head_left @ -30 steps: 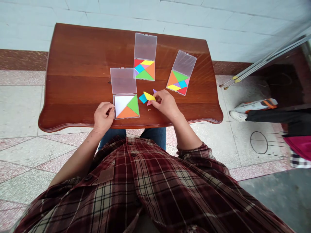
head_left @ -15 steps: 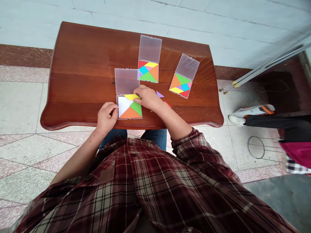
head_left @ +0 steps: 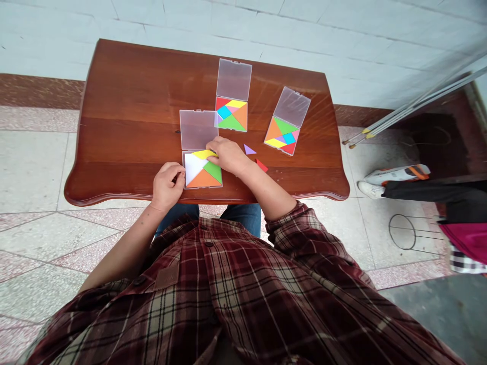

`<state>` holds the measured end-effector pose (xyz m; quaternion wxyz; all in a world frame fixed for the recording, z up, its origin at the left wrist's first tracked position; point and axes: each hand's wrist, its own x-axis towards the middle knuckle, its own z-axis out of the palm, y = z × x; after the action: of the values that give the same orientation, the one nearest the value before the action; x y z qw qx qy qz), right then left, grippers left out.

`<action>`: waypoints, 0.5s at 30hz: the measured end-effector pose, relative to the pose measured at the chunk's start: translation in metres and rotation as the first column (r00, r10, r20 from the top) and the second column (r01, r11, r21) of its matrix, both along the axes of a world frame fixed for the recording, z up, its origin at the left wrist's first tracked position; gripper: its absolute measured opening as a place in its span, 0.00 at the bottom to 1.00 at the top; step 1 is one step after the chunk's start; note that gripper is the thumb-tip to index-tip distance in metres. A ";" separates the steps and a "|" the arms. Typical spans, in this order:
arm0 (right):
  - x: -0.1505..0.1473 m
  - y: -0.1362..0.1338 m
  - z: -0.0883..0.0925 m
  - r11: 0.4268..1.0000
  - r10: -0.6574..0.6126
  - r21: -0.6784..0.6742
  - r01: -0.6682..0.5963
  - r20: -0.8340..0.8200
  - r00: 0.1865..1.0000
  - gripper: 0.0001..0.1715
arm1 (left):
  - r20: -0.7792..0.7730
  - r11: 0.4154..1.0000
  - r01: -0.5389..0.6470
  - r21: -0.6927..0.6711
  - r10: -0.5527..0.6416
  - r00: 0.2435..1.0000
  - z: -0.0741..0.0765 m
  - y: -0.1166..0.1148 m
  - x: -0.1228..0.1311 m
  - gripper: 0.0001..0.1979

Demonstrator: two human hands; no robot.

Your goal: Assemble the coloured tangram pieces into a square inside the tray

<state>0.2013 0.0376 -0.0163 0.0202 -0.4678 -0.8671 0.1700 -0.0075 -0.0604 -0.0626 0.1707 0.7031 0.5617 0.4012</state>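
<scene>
the yellow piece (head_left: 203,154) is lying along the upper edge of the open case (head_left: 184,175) nearest the person, partly over the white floor (head_left: 193,166), and whether it is sitting flat or tilting is too small to tell. the right hand (head_left: 229,154) is pinching its right end between thumb and fingers, while the left hand (head_left: 167,185), well apart from the right, is resting with bent fingers at the case's left side; whether those fingers are gripping the wall or merely touching it, i cannot tell. the orange triangle (head_left: 204,180) is filling the lower side, and the green triangle (head_left: 213,173) is sitting on the right, its upper end going under the right hand. if the yellow piece is going in at a wrong angle, it could be catching on the rim or riding up over the green triangle, since the fingers are hiding that corner. if the left hand is bracing only lightly, a firm push could be sliding the case. the clear lid (head_left: 199,130) is overlapping a corner of the middle case (head_left: 247,119), so such a slide could be nudging that one too. farther right, the purple triangle (head_left: 249,149) and the red triangle (head_left: 262,165) are lying loose on the table (head_left: 133,126) beside the right forearm, where a careless sweep could be scattering them.
</scene>
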 end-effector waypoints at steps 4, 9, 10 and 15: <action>0.001 0.003 -0.003 0.999 0.042 0.011 -0.042 0.002 0.999 0.09 | 0.005 1.000 -0.001 0.005 0.001 1.000 0.000 0.000 0.000 0.06; 0.001 0.005 -0.005 0.998 0.066 0.007 -0.066 -0.018 0.998 0.10 | -0.003 1.000 -0.007 -0.017 0.007 1.000 -0.001 -0.001 0.000 0.06; 0.001 0.005 -0.005 0.998 0.067 0.005 -0.067 -0.020 0.998 0.10 | -0.005 1.000 -0.006 -0.019 0.006 1.000 -0.001 -0.001 0.000 0.06; -0.001 0.003 -0.002 0.999 0.030 -0.010 -0.030 -0.021 0.999 0.09 | -0.004 1.000 -0.002 -0.013 0.002 1.000 -0.002 0.000 -0.001 0.06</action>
<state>0.2001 0.0409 -0.0187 0.0242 -0.4530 -0.8729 0.1795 -0.0084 -0.0606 -0.0650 0.1737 0.7022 0.5655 0.3963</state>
